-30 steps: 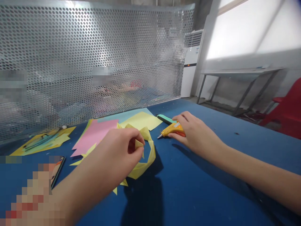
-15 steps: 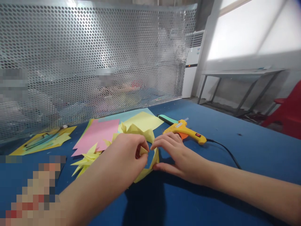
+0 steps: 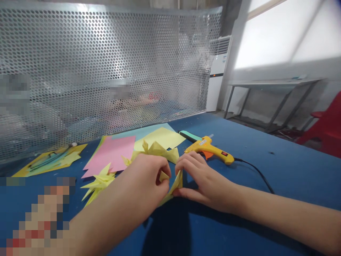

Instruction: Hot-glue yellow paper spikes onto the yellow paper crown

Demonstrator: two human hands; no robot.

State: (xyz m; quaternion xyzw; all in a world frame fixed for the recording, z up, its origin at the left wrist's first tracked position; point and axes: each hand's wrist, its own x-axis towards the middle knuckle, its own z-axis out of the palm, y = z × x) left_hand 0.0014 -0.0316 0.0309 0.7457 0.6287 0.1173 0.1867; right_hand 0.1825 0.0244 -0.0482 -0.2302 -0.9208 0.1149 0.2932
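A ring of folded yellow paper stands on the blue table between my hands. My left hand is closed, pinching a pointed yellow paper flap between thumb and fingers. On the ring's near right side, my right hand grips a folded paper edge between thumb and fingertips. My left hand and forearm hide part of the ring. Left of that forearm lies a spiky yellow folded-paper piece, partly covered. Just beyond my right hand rests a yellow hot glue gun.
Pink paper sheets and a pale yellow sheet lie behind the ring. A green-and-black tool is by the glue gun, whose cord trails right. A perforated metal screen borders the table's far side.
The ring's near right side has been drawn up and folded to a sharper point by my right fingers. Both hands have shifted slightly right; the glue gun stays put.
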